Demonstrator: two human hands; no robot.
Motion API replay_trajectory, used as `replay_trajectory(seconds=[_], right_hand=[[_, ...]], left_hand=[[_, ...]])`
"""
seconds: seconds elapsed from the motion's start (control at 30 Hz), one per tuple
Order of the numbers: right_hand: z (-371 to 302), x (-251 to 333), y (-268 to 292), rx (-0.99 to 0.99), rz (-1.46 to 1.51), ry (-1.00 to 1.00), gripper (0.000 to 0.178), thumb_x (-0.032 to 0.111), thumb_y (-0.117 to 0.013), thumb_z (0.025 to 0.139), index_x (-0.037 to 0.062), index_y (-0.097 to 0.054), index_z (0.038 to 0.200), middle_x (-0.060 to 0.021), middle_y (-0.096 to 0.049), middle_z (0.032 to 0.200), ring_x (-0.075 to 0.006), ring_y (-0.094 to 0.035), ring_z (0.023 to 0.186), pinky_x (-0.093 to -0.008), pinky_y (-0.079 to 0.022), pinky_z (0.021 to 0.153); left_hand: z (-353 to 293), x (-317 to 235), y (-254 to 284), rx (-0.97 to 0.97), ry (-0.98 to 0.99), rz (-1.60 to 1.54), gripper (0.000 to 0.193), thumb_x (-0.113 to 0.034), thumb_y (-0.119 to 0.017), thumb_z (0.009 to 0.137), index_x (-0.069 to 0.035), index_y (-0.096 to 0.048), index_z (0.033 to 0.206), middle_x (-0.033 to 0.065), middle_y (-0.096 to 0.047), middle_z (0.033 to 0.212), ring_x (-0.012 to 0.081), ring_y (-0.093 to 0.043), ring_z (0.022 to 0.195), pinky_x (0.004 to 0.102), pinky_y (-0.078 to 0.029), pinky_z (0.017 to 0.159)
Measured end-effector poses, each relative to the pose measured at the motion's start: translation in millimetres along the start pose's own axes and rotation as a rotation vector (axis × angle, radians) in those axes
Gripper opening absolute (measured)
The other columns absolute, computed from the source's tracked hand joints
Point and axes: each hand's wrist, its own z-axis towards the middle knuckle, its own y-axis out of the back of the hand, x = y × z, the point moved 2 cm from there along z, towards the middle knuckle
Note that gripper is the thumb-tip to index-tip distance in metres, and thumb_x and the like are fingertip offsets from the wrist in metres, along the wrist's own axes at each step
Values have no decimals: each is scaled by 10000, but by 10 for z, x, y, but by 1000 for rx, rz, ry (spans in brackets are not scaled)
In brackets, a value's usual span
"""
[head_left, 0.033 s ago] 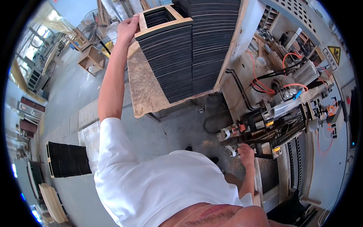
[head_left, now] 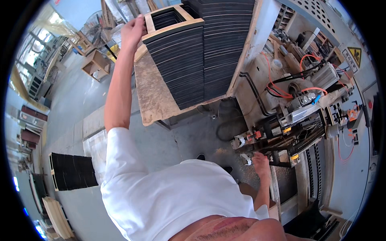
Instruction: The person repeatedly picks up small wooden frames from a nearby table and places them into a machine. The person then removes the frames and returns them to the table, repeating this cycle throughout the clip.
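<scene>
The left hand (head_left: pixel 134 32) is at the left edge of the top frame (head_left: pixel 173 31), fingers half curled with a partial opening between them and the thumb; whether a fingertip touches the wood I cannot tell, and nothing shows clearly gripped. That frame, pale on top, lies on the near stack (head_left: pixel 179 60) of black-sided pieces, which stands on a worn board (head_left: pixel 155 96). Through its opening the dark inner walls of the stack show; how deep the hollow runs cannot be seen. A second, taller stack (head_left: pixel 227 44) stands right behind.

The right hand (head_left: pixel 261 162) is at the near end of the machine (head_left: pixel 299 116), fingers bent at a small pale fitting; whether they close on it I cannot tell.

On the floor at upper left, an open wooden box (head_left: pixel 96 64) lies with its hollow side showing, a small white thing (head_left: pixel 95 74) inside. Near it are a yellow bucket (head_left: pixel 115 50) and a white bucket (head_left: pixel 116 37), their contents too small to make out. Beyond the machine, a shelf (head_left: pixel 283 20) has compartments holding small things, too blurred to name. Another black stack (head_left: pixel 73 172) lies on the floor at left.
</scene>
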Motion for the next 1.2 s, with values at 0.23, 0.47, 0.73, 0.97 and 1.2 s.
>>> replay_trajectory(seconds=[0.23,0.47,0.73,0.97,1.2], right_hand=[[-210,-26,-207,-36,3,-43,263,45,-693,783,-22,-627,1029,-127,-674,915,-206,-667,776,-296,-518,687],[-373,-276,-191,-86,77,-19,253,76,-707,758,0,-640,990,-124,-676,843,-222,-665,766,-321,-515,684],[-986,-558,-9,-189,-73,-48,213,78,-700,731,4,-660,927,-186,-668,921,-313,-668,859,-356,-522,724],[-1555,-657,289,-208,-126,-184,212,29,-683,746,-14,-645,950,-134,-669,781,-193,-668,720,-307,-513,667],[-1861,-374,612,-256,-294,-185,314,142,-653,792,7,-617,1073,-175,-675,932,-356,-645,898,-410,-518,768]], left_hand=[[-1051,-158,-92,-30,-241,-21,477,-311,-650,900,31,-568,1222,99,-634,1077,126,-589,967,253,-461,864],[-905,-80,-228,-165,-294,-36,373,-190,-695,866,34,-606,1151,83,-663,918,106,-604,829,235,-484,746],[-900,216,-307,-144,-348,-63,614,-212,-728,841,78,-444,1302,167,-603,1113,180,-591,987,269,-475,849],[-965,328,-277,-143,-320,-60,447,-288,-723,849,62,-613,1106,99,-674,955,116,-610,832,243,-480,768],[-1173,9,-358,-301,-127,588,672,-548,-680,777,59,-627,1060,209,-655,1014,370,-607,913,440,-459,872]])
